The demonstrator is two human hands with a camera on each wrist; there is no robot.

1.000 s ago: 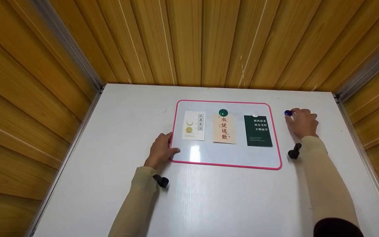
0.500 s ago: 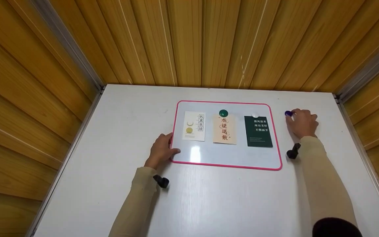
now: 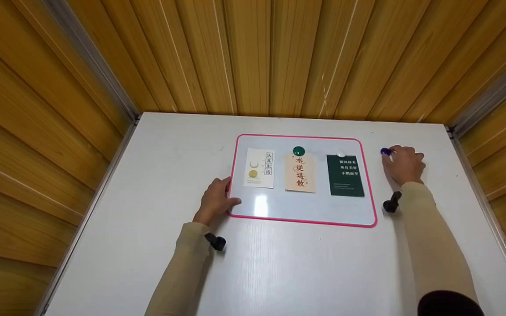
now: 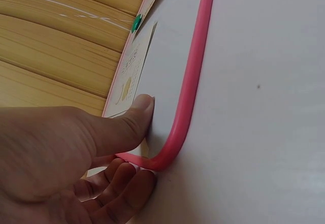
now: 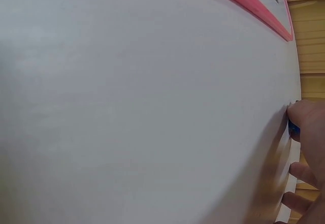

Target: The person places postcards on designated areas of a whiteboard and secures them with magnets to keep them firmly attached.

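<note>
A small whiteboard (image 3: 310, 206) with a pink rim lies on the table. My left hand (image 3: 213, 201) grips its left edge; in the left wrist view the thumb (image 4: 129, 127) rests on the face and the fingers curl at the rim. Right of the board, my right hand (image 3: 404, 164) pinches a round dark-blue magnet (image 3: 385, 151), mostly covered in the right wrist view. Three cards are on the board: white (image 3: 258, 169), peach (image 3: 300, 175) and dark green (image 3: 345, 180). A green magnet (image 3: 298, 151) sits atop the peach card, a whitish magnet (image 3: 341, 154) atop the green one.
The white table (image 3: 262, 272) reaches to wood-look panel walls (image 3: 248, 57) behind and at both sides. A black wrist camera is worn on each forearm, left (image 3: 215, 242) and right (image 3: 392, 202). A dark round object (image 3: 448, 303) covers part of the right sleeve.
Almost nothing differs. The right forearm has shifted slightly left since a second ago; both hands keep their holds, and the board, cards and magnets stay put.
</note>
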